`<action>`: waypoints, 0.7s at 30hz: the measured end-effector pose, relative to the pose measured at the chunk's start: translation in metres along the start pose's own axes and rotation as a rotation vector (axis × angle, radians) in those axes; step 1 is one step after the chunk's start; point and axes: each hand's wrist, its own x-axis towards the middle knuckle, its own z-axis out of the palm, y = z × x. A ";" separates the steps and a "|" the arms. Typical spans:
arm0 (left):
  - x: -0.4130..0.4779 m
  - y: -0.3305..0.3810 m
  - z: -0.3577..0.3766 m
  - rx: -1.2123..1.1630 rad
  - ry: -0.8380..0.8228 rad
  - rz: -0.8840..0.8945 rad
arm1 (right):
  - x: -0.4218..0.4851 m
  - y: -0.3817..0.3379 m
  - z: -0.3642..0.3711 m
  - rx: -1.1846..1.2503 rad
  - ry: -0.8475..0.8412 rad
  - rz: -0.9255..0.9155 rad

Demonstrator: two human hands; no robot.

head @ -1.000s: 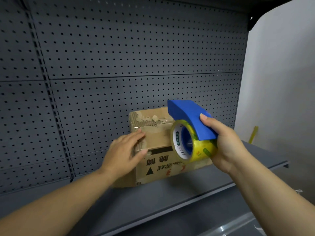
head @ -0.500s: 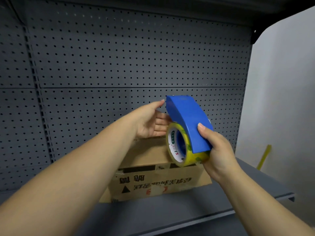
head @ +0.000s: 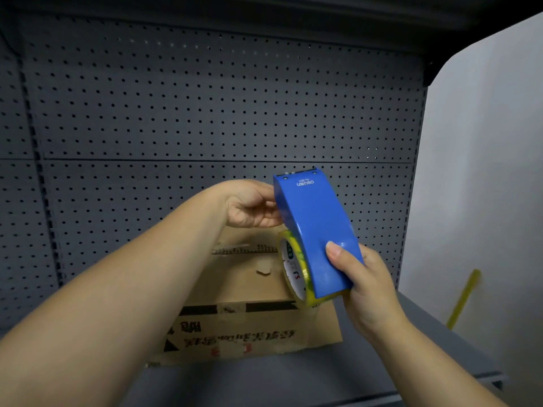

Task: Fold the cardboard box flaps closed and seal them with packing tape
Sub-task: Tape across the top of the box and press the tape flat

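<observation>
Your right hand [head: 367, 286] clenches the tape dispenser [head: 316, 233]; left hand [head: 249, 205], fingers curled behind its nose, holds what I cannot tell. Unsteadied, the cardboard box [head: 249, 289] may slide along the shelf [head: 293, 377].

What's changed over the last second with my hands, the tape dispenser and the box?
The left hand let go of the cardboard box, where it had rested flat on top, and rose to the upper end of the blue tape dispenser, its fingers reaching behind it. The view also moved closer to the box. The right hand grips the dispenser's lower end as before, and the box still sits on the grey shelf.
</observation>
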 end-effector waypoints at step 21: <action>0.060 0.030 -0.006 0.390 0.170 0.266 | 0.031 -0.004 0.007 0.170 0.051 0.211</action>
